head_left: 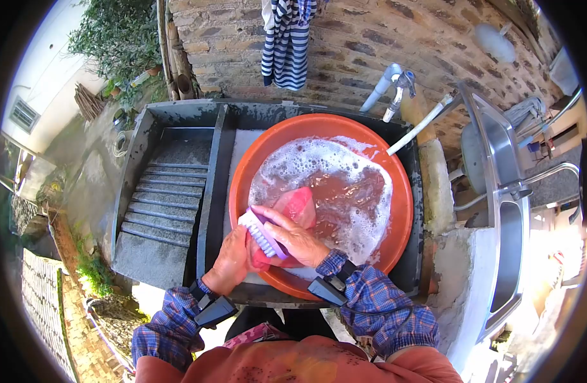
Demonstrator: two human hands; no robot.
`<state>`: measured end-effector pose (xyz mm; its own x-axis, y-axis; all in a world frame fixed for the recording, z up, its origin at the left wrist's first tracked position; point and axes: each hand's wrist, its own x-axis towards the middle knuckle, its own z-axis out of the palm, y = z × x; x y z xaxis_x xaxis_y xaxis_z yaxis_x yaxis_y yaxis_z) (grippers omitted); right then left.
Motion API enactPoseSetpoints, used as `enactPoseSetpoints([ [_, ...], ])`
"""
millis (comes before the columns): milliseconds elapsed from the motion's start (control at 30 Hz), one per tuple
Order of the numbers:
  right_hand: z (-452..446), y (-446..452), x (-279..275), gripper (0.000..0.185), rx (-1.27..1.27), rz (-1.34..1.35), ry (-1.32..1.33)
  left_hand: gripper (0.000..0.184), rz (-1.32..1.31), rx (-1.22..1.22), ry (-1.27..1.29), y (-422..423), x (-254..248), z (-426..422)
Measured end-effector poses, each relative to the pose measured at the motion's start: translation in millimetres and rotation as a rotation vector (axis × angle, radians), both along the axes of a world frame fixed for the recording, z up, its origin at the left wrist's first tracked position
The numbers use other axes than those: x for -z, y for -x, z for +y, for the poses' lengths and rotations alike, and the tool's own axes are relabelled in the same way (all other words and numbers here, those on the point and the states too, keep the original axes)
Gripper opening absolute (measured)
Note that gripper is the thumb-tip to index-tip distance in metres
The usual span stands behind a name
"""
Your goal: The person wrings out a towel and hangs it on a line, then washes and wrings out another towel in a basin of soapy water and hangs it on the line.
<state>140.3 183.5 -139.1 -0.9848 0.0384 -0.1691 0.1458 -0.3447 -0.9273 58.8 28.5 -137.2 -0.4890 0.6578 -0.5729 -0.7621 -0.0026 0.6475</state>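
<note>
Now | right fingers (272,214) gripping one brush (261,237) | left fingers (238,237) holding one cloth (297,203) | one basin (403,210)

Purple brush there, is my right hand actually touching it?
Touching. The head view shows the right hand gripping the purple brush, its fingers lying along the back with no gap, bristles facing the left hand.
</note>
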Motion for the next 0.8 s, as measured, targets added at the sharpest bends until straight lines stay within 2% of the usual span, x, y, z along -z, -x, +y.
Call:
enactPoseSetpoints([
  [33, -2, 0, -5, 0.050, -0.047, -0.019, -0.096, 0.044, 0.051, 0.044, 0.046, -1, 2, -6],
  [67, -9, 4, 10, 0.048, -0.011, 0.008, -0.231, 0.043, 0.039, -0.018, 0.062, -4, 4, -9],
  [100, -15, 10, 18, 0.048, -0.013, 0.009, -0.235, 0.043, 0.040, -0.020, 0.058, -7, 4, -11],
  [167, -25, 17, 31, 0.050, -0.030, 0.042, -0.650, 0.041, 0.025, -0.164, 0.036, -10, 5, -16],
  [233, -31, 15, 42, 0.051, 0.042, 0.100, -0.681, 0.036, 0.029, -0.149, 0.017, -9, -1, -22],
  [300, -25, 8, 52, 0.054, 0.034, -0.072, -0.661, 0.031, 0.028, -0.132, -0.006, -12, -8, -24],
  [333, -13, 2, 67, 0.057, -0.027, -0.198, -0.859, 0.028, 0.075, -0.160, -0.025, -13, -10, -22],
  [367, 0, -3, 81, 0.057, -0.022, -0.200, -0.858, 0.026, 0.123, -0.194, -0.045, -13, -13, -21],
  [433, 19, -16, 100, 0.059, -0.139, -0.191, -1.308, 0.024, 0.136, -0.180, -0.070, -11, -27, -22],
  [467, 27, -21, 104, 0.059, -0.137, -0.192, -1.299, 0.023, 0.155, -0.168, -0.098, -8, -35, -23],
  [533, 45, -24, 106, 0.059, -0.190, -0.481, -1.246, 0.022, 0.185, -0.173, -0.059, -4, -48, -26],
  [600, 73, -41, 122, 0.059, -0.141, -0.479, -1.243, 0.022, 0.271, -0.223, -0.022, -3, -71, -28],
  [667, 92, -43, 118, 0.059, -0.092, -0.471, -1.257, 0.020, 0.426, -0.020, -0.024, 9, -93, -34],
  [733, 100, -41, 90, 0.056, -0.212, -0.758, -1.384, 0.020, 0.496, 0.071, -0.002, 15, -99, -35],
  [767, 109, -38, 83, 0.056, -0.198, -0.750, -1.390, 0.019, 0.562, 0.142, -0.013, 19, -103, -33],
  [800, 119, -35, 76, 0.057, -0.338, -0.810, -1.446, 0.018, 0.626, 0.212, -0.023, 23, -106, -28],
])
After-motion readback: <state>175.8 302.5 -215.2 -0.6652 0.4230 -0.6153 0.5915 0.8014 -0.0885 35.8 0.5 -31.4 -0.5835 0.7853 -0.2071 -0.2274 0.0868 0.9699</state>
